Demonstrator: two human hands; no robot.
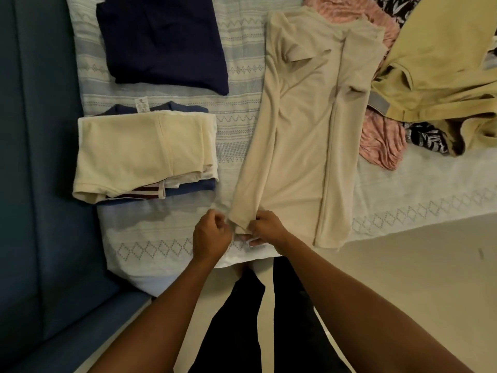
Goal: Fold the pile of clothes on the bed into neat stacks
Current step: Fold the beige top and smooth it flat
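Observation:
A long beige long-sleeved top (304,125) lies flat on the white patterned bedspread (242,84), its two sleeves folded in along the body. At the near end of the left sleeve, my left hand (211,234) and my right hand (265,227) both pinch the cuff. To the left sits a folded stack (142,152) with a cream garment on top of white and blue ones. A folded navy garment (164,39) lies farther back. Unfolded clothes are heaped at the right: a pink piece (382,141), a tan garment (441,65) and a black-and-white print (427,138).
A dark blue upholstered panel (37,157) runs along the left side of the bed. The bed's near edge hangs just in front of my legs, with pale floor (403,278) to the right.

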